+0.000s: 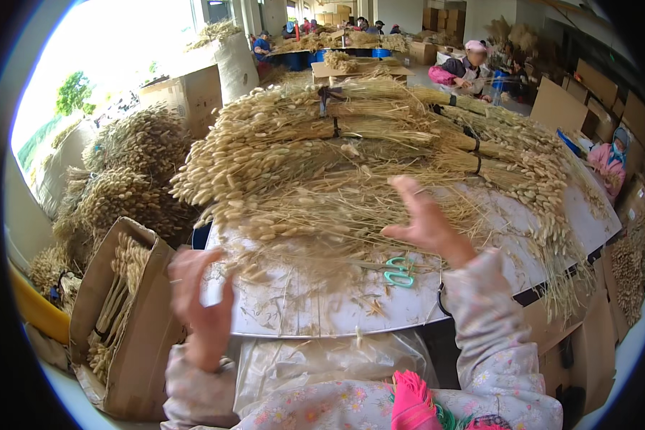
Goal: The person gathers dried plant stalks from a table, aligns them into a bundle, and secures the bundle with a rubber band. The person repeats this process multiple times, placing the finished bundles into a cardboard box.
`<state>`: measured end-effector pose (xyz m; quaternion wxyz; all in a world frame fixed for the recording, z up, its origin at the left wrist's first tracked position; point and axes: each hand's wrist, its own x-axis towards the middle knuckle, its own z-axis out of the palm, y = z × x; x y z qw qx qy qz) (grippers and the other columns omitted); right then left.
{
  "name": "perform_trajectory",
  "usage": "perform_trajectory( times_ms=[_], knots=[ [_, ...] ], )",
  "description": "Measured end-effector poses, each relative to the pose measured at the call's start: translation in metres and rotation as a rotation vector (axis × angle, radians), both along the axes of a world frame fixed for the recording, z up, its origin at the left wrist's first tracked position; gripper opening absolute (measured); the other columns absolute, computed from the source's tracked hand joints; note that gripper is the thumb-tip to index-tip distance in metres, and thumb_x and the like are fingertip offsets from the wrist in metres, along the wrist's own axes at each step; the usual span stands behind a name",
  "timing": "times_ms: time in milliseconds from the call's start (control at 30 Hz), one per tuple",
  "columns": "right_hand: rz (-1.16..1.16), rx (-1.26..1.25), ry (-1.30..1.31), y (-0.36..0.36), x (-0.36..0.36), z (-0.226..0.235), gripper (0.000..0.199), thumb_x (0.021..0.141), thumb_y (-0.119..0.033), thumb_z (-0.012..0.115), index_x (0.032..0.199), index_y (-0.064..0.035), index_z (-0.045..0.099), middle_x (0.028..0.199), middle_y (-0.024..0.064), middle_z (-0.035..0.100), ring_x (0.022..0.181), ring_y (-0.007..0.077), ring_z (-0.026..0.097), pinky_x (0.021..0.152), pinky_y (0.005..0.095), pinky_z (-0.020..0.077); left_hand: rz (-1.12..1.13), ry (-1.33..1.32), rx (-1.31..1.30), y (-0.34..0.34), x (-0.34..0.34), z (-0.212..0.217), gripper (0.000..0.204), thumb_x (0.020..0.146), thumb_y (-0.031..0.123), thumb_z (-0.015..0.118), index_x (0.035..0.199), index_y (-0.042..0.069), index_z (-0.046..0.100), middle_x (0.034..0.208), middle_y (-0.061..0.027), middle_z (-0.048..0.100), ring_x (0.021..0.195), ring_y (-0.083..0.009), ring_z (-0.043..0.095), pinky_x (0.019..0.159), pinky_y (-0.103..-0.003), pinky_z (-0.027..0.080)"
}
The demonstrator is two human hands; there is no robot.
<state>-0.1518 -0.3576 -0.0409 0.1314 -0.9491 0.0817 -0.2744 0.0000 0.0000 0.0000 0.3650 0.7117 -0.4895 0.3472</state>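
Observation:
Dried bunny-tail grass [287, 215] lies heaped across a white table, its fluffy heads mostly to the left and its stems to the right. My right hand [430, 226] hovers over the loose stems with thumb and fingers spread, nothing in it. Off the table's near left corner is my left hand [202, 304], smeared by motion; its thumb stands apart from the fingers and I see nothing held. Scissors with mint-green handles [399, 272] rest on the white tabletop [322, 308] below my right hand. Dark-tied bundles [380, 129] are stacked behind the loose stems.
A cardboard box [161, 279] holding grass bundles stands at the left, with piled bunches [125, 193] behind it. A clear plastic bag [330, 358] hangs at the near table edge. Other people sit farther off, one in a pink cap [474, 47] and one in pink [609, 168].

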Motion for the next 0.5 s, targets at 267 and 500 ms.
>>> perform_trajectory(
  times_ms=[267, 500],
  knots=[
    [-0.190, -0.104, 0.541, -0.067, 0.103, -0.143, 0.093, 0.066, -0.035, 0.076, 0.142, -0.0030, 0.032, 0.125, 0.0233, 0.053, 0.121, 0.0377, 0.047, 0.104, 0.0525, 0.0298, -0.178, 0.380, 0.418, -0.074, 0.026, -0.166, 0.047, 0.074, 0.008, 0.072, 0.119, 0.008, 0.059, 0.116, -0.0140, 0.057, 0.113, -0.0342, 0.048, 0.096, -0.044, 0.041],
    [0.208, 0.022, 0.273, -0.060, 0.068, -0.130, 0.039, 0.068, -0.007, 0.071, 0.106, -0.0054, 0.061, 0.097, 0.0148, 0.065, 0.097, 0.0349, 0.060, 0.087, 0.0457, 0.0457, -0.324, 0.301, 0.312, -0.119, 0.053, -0.160, 0.040, 0.078, 0.002, 0.064, 0.118, 0.006, 0.059, 0.115, -0.0149, 0.057, 0.106, -0.0361, 0.052, 0.089, -0.043, 0.045]
  ],
)
